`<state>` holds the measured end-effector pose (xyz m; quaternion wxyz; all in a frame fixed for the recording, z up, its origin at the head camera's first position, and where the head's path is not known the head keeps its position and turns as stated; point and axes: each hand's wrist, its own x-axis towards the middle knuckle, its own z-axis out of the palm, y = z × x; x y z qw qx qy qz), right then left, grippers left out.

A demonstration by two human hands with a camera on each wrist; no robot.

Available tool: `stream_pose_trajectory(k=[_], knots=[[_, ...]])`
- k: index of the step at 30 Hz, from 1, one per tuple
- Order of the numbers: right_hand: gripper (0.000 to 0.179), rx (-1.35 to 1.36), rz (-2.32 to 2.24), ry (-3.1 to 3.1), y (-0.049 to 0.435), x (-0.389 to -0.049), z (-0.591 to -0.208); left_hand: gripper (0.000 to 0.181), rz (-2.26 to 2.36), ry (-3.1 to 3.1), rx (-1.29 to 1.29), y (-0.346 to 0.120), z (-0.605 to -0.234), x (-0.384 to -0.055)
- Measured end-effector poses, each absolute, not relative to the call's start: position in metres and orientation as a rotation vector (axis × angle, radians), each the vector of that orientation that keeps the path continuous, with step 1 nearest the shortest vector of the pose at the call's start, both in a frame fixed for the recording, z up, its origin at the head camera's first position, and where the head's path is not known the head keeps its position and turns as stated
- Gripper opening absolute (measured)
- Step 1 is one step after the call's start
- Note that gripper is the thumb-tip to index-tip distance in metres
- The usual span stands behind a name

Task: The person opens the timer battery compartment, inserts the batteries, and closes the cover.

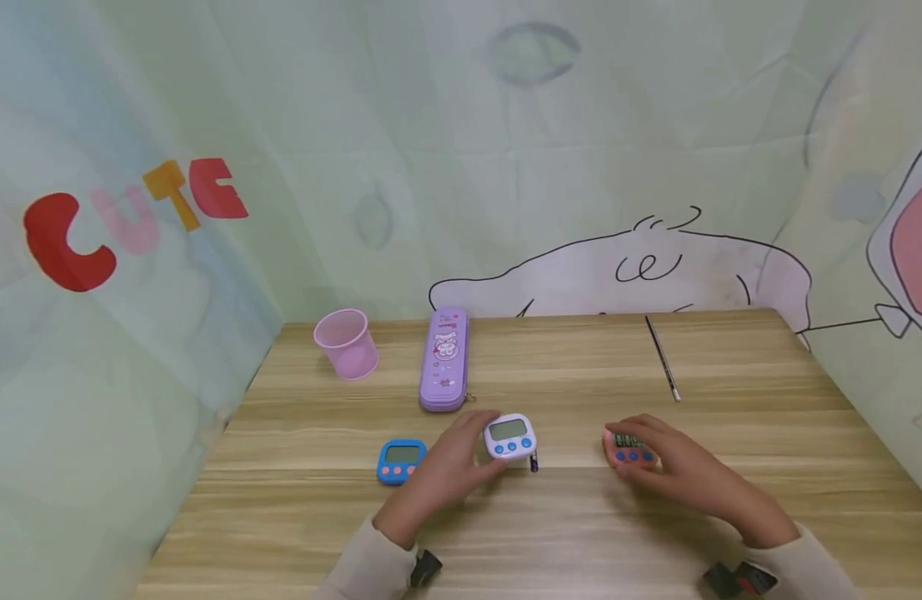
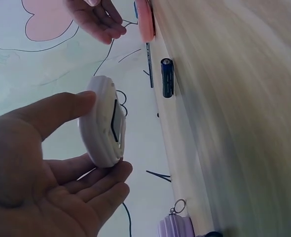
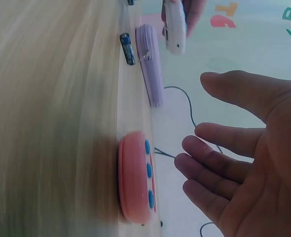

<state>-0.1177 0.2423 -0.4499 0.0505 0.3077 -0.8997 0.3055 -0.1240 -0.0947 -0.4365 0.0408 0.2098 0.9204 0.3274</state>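
Observation:
My left hand [image 1: 448, 468] pinches a white digital timer [image 1: 510, 437] with blue buttons between thumb and fingers, holding it above the table. In the left wrist view, part of the timer's back shows as a dark-edged recess. On the wood just beyond it lies a dark blue battery [image 2: 167, 78]. My right hand [image 1: 678, 467] hovers beside a pink digital timer [image 1: 632, 450], also blue-buttoned, resting on the table with digits on its display. In the right wrist view its fingers [image 3: 224, 170] are spread loosely, apart from the pink timer. A blue timer [image 1: 401, 462] with pink buttons lies left of my left hand.
At the back left stands a pink cup [image 1: 348, 346]. Right of it lies a purple pencil case [image 1: 443, 362] with a zipper. A dark pencil [image 1: 662, 358] lies at the back right. Printed curtains [image 1: 506, 208] hang behind the wooden table [image 1: 551, 533].

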Motion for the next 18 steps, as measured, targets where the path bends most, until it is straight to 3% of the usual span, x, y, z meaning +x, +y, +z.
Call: stream_pose_trajectory(k=[18], knots=[[0.068, 1.07, 1.016, -2.676, 0.189, -0.113, -0.45, 0.067, 1.005, 2.794, 0.707, -0.08, -0.429, -0.113]])
